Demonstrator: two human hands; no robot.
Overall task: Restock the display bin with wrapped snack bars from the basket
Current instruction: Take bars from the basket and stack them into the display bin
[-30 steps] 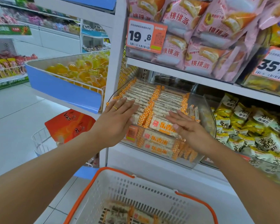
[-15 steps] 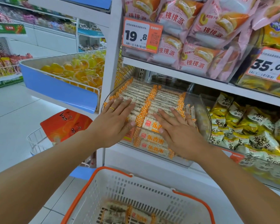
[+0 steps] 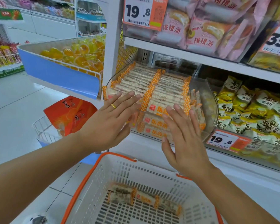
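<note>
The snack bars [image 3: 153,88] lie in two neat rows in the clear display bin [image 3: 212,107] on the shelf, at 12 o'clock from me. They fill the bin almost to the top. More bars stand stacked at the front wall of the bin, with their labels facing me.

My left hand [image 3: 110,120] is flat and open, with the fingers [image 3: 129,96] spread. The tips sit at the front edge of the left row. It holds nothing. My right hand [image 3: 184,131] is flat and open too, in front of the right row. It holds nothing. I cannot tell if its fingers touch the bars or just hang above them.

The basket [image 3: 103,175] is at 6 o'clock, right under my hands. A few bars [image 3: 144,198] are left in its bottom, so I think the job is not done yet.

What could go wrong? The bin is very full. If I push too hard, the front bars may slide over the low edge and fall. If I add more bars on top, the pile may tip. The wrappers look slick, so a bar may slip out when I pick it up. The bags [image 3: 242,113] at 3 o'clock are just beside the bin, and my right arm may bump them.
</note>
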